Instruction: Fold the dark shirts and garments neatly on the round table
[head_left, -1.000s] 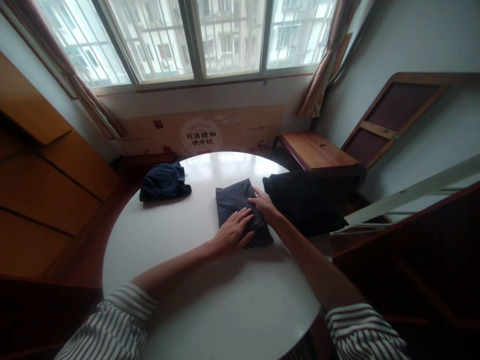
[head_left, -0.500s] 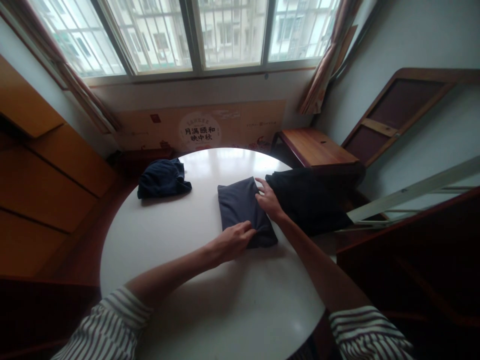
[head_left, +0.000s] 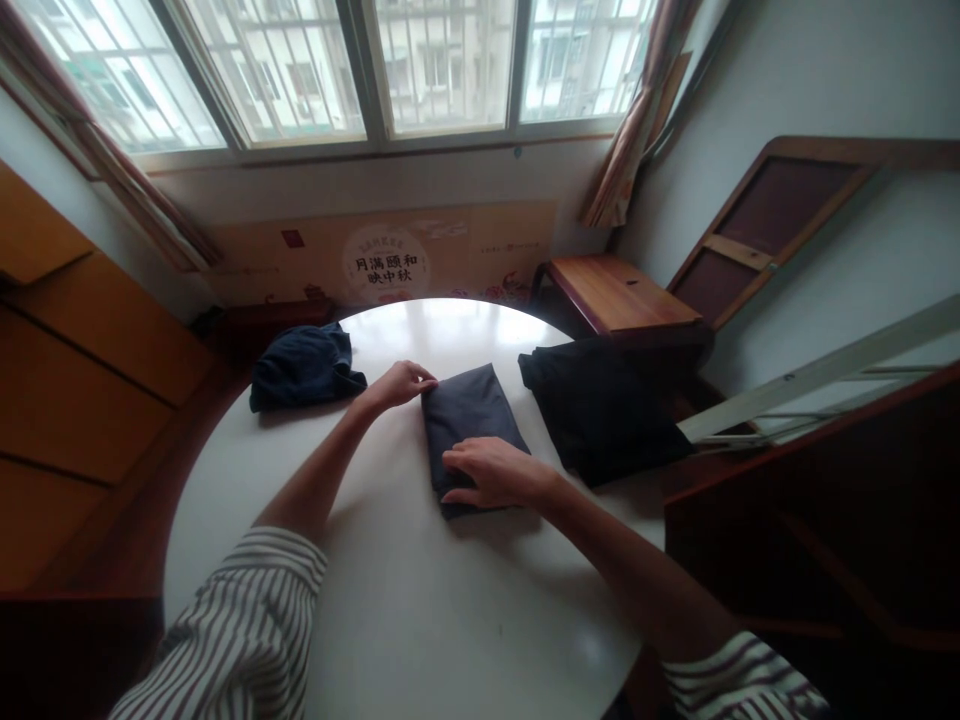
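Note:
A folded dark grey garment (head_left: 472, 408) lies flat on the white round table (head_left: 405, 590), in front of me. At its far left corner, my left hand (head_left: 405, 384) pinches the edge between thumb and fingers. My right hand (head_left: 499, 472) rests over its near half, fingers stretched to the left and thumb apart, seemingly touching the cloth. What kind of garment it is cannot be made out in its folded state.
A bunched dark blue garment (head_left: 304, 368) sits at the table's left edge. Folded black cloth (head_left: 600, 410) lies on the right, reaching over the table's edge. Behind it stands a wooden stool-like piece (head_left: 622, 295). Orange cabinets (head_left: 82, 370) line the left wall.
My left hand has moved from the garment's near part to its far left corner. My right hand has come from the far right edge down onto the near half. The view has shifted slightly.

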